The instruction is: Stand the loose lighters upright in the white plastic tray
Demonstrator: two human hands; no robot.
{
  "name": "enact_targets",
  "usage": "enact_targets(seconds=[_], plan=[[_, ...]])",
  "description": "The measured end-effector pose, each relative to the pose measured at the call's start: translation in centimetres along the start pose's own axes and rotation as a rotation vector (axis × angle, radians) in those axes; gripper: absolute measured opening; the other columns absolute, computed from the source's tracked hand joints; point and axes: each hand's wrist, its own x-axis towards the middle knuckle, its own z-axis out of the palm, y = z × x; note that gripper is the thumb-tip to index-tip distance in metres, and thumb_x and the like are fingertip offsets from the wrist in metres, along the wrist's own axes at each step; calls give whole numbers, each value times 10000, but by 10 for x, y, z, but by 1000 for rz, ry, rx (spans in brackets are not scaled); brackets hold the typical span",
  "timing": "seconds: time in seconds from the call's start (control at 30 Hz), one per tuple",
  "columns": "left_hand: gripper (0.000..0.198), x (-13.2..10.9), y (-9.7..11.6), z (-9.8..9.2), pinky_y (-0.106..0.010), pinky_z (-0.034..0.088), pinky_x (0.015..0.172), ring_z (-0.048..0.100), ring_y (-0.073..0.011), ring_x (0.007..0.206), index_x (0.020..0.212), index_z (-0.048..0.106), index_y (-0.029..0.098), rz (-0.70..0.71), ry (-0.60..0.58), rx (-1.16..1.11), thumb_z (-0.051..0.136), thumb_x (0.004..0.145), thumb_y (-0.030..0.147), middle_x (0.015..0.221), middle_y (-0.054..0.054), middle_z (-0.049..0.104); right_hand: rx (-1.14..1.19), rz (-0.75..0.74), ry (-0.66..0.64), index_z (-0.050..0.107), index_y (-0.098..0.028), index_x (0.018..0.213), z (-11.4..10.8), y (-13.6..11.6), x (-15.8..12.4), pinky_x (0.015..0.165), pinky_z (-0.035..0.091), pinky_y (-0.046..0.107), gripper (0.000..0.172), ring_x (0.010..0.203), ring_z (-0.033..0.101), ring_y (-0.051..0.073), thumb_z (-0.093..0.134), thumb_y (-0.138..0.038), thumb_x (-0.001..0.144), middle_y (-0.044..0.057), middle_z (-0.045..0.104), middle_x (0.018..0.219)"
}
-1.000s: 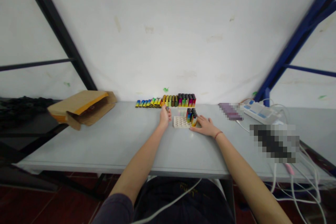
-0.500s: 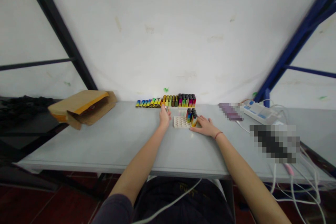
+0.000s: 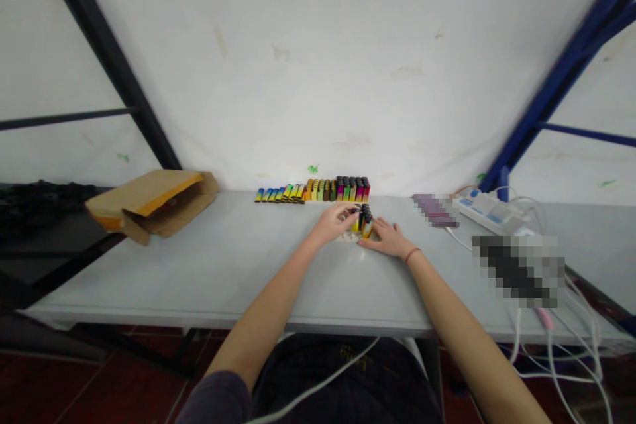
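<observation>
My left hand is over the white holed tray, its fingers pinched round a yellow lighter with a dark top. This lighter is upright at the left side of a small group of lighters standing in the tray's right part; whether it sits in a hole I cannot tell. My right hand lies on the table with fingers spread, its thumb and index finger at the tray's right edge. Most of the tray's left part is hidden by my left hand.
Along the wall stand rows of yellow-green lighters and pink-green ones, with blue-yellow lighters lying to their left. An open cardboard box is at the left. A power strip with white cables and blurred-out items occupy the right.
My left hand has moved right, from beside the tray's left end to the group of lighters, bringing the lighter along. My right hand has stayed in place.
</observation>
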Motion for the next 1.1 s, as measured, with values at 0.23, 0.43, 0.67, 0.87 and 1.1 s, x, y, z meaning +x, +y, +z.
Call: enact_targets(seconds=[0.23,0.43,0.67,0.87,1.1], plan=[[279,-4,-8,10,-338,577,869,686,-205,971,1098,721,177,40,-59,78,605,945,380,1120,-114,727,-4,-2,7,575,-258,1379,0,-1,0,1168,196,744,620,1523,288,416,570,-662,909,136,468,1581],[288,-6,-11,10,-333,581,869,696,-180,904,1173,658,192,-6,-86,95,621,925,334,1077,-76,730,-17,4,-1,552,-286,1420,-1,-2,-1,1171,202,738,637,1520,292,419,564,-671,912,128,471,1579],[266,-6,-7,4,-335,555,896,666,-190,938,1129,654,185,13,-8,195,585,939,357,1034,-77,705,-12,1,-9,504,-297,1469,-2,-3,-1,1173,190,745,660,1531,268,410,558,-658,920,118,463,1590],[265,11,-37,-48,-402,494,1017,651,-234,1054,1118,662,168,-216,292,453,464,943,179,1082,-115,716,6,3,-16,510,-256,1471,-6,-6,-4,1180,169,738,699,1528,269,419,561,-670,911,149,424,1611],[546,-4,-86,-143,-495,379,1149,396,-341,1452,1501,481,132,-778,267,888,327,987,232,1565,-199,449,0,3,-8,579,-241,1390,-3,-5,-4,1182,179,733,636,1533,270,404,558,-660,913,145,401,1629]])
